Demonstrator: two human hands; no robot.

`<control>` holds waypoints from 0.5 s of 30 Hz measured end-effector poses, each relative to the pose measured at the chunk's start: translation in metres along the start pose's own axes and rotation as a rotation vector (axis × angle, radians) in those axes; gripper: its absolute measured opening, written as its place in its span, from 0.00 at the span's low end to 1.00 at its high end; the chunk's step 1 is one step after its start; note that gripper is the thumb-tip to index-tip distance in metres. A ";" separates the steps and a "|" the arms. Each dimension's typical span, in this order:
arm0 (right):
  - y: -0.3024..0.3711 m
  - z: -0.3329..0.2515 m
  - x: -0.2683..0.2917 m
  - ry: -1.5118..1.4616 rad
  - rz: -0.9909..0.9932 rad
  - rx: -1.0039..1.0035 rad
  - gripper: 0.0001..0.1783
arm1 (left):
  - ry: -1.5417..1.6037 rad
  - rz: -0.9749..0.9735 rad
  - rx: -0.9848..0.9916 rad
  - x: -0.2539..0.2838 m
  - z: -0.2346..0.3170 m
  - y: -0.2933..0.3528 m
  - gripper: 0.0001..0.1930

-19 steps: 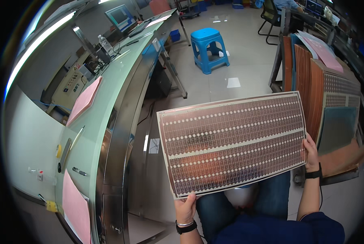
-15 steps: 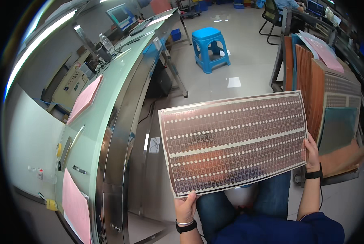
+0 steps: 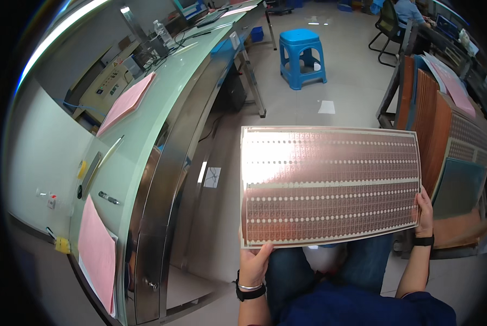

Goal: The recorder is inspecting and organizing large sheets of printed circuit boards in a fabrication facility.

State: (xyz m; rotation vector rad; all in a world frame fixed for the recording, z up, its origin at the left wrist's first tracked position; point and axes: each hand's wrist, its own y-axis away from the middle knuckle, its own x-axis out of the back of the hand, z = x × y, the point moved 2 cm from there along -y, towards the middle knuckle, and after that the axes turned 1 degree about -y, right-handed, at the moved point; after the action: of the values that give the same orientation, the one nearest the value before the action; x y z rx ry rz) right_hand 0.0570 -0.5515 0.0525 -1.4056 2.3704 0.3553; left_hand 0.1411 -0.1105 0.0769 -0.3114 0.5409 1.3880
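A large, shiny copper-coloured circuit board panel (image 3: 330, 201) with rows of small pads and a pale border is held up over my lap. At its lower left corner my left hand (image 3: 255, 263) grips the edge, thumb in front and the other fingers hidden behind. My right hand (image 3: 425, 212) closes on the right edge near the lower corner. Bright light glares off the panel's upper left part. The panel tilts slightly, its face toward me.
Along the left runs a glass-topped bench (image 3: 137, 168) with pink sheets (image 3: 97, 250), a pen (image 3: 108, 198) and a bottle (image 3: 163, 33). A rack of stacked panels (image 3: 428, 108) stands close on the right. Ahead is a blue stool (image 3: 302, 57); a person (image 3: 412, 12) sits at the far right.
The panel has turned clockwise to sit more level and shifted right in view, with glare now on its upper left. Both hands keep their grip; the surroundings shift as my head moves.
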 end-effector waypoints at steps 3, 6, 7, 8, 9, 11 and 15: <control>0.001 -0.003 0.008 0.003 0.064 0.052 0.23 | 0.094 -0.056 -0.144 0.013 0.010 0.003 0.29; 0.004 -0.008 0.035 -0.040 -0.003 0.152 0.25 | 0.252 -0.252 -0.164 0.027 0.023 -0.002 0.32; 0.007 -0.012 0.033 -0.038 -0.001 0.146 0.25 | 0.252 -0.247 -0.160 0.021 0.030 -0.006 0.32; 0.010 -0.015 0.030 -0.019 -0.058 0.141 0.25 | 0.226 -0.221 -0.166 0.015 0.036 -0.009 0.32; 0.012 -0.019 0.027 -0.001 -0.114 0.135 0.26 | 0.198 -0.195 -0.172 0.009 0.042 -0.013 0.32; 0.013 -0.022 0.014 0.030 -0.173 0.095 0.26 | 0.163 -0.136 -0.183 -0.001 0.049 -0.019 0.29; 0.014 -0.019 0.012 0.114 -0.179 -0.037 0.25 | -0.128 0.050 -0.145 -0.011 0.051 -0.027 0.26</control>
State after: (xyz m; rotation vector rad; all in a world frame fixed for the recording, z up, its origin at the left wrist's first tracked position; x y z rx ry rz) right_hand 0.0360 -0.5614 0.0650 -1.6821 2.3127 0.2789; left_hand 0.1755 -0.0981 0.1227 -0.3255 0.3452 1.4878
